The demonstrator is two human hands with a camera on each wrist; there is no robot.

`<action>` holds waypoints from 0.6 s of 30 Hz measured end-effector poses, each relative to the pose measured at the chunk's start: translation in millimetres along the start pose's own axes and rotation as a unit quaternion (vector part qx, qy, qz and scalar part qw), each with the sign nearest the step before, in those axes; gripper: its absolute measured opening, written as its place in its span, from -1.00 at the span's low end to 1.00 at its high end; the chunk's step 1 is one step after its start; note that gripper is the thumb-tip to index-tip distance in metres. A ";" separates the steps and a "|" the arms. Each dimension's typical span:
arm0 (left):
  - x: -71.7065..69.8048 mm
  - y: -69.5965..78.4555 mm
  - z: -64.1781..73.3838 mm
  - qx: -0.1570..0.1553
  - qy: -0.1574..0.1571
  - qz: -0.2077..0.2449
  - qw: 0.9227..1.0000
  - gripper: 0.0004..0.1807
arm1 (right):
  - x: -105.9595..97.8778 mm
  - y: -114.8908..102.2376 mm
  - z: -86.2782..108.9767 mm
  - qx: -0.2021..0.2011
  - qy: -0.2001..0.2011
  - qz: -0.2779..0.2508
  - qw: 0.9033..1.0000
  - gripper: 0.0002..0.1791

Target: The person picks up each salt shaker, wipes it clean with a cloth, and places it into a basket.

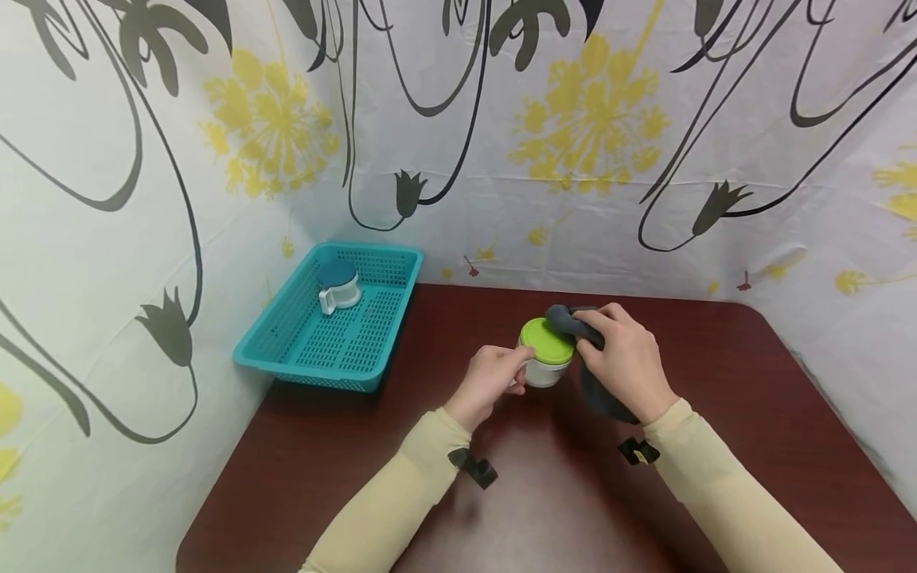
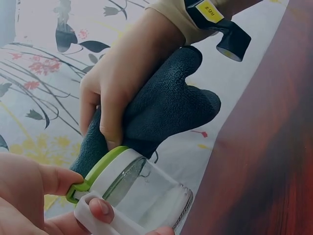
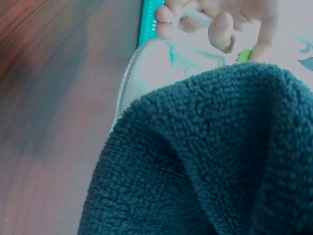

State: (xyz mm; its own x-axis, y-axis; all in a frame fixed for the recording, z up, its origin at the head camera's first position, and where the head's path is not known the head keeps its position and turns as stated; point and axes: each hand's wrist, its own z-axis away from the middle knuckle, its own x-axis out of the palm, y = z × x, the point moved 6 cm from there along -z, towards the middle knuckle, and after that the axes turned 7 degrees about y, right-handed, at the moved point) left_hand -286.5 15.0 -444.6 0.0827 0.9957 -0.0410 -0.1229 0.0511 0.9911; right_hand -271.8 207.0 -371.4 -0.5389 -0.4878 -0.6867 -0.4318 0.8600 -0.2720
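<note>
My left hand (image 1: 493, 382) grips the white handle of a small glass jar (image 1: 544, 372) that has a green lid (image 1: 548, 341). In the left wrist view the jar (image 2: 156, 191) is tilted, its clear side showing; the thumb touches the green lid's tab and a finger passes through the handle (image 2: 98, 215). A dark grey-blue cloth (image 2: 166, 107) is bunched under my right hand (image 1: 625, 358), whose fingers pinch it against the lid. The cloth (image 3: 205, 156) fills much of the right wrist view and hides part of the jar.
A turquoise plastic basket (image 1: 380, 374) stands at the table's back left. It holds another jar (image 1: 342, 290) with a blue lid and white handle. The dark red-brown table (image 1: 716, 398) is bordered by a patterned fabric wall (image 1: 473, 159) at the back and sides.
</note>
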 end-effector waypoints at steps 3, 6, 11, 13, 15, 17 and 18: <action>0.1 0.1 0.0 -0.002 0.000 0.004 1.000 -0.52 | 0.5 -4.7 -0.3 -0.004 -0.005 -0.005 1.000 -0.60; -0.6 0.8 0.0 -0.004 0.003 0.010 1.000 -0.51 | 1.4 -10.0 -0.6 -0.009 -0.009 -0.011 1.000 -0.60; -2.0 2.0 0.8 -0.006 0.006 0.006 1.000 -0.51 | -0.1 -20.8 0.0 -0.015 -0.009 -0.028 0.999 -0.61; -2.0 1.3 1.3 -0.009 0.006 0.001 1.000 -0.51 | -0.5 -26.1 0.5 -0.022 -0.013 -0.038 0.999 -0.61; -1.8 0.0 1.9 -0.010 0.005 -0.003 1.000 -0.50 | 0.0 -30.6 1.0 -0.028 -0.019 -0.047 0.998 -0.62; -1.3 -1.3 2.5 -0.010 0.003 -0.007 1.000 -0.50 | 1.3 -33.3 1.1 -0.031 -0.025 -0.055 0.998 -0.62; -1.1 -1.9 2.9 -0.008 0.001 -0.009 1.000 -0.50 | 2.3 -33.9 1.1 -0.030 -0.028 -0.058 0.997 -0.62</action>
State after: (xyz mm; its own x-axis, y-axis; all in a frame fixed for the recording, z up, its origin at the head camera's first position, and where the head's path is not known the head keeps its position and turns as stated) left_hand -283.6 13.6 -446.1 0.0828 0.9948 -0.0597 -0.1379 0.0707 0.9879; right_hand -257.7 177.0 -364.5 -0.4414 -0.5736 -0.6900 -0.5322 0.7865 -0.3134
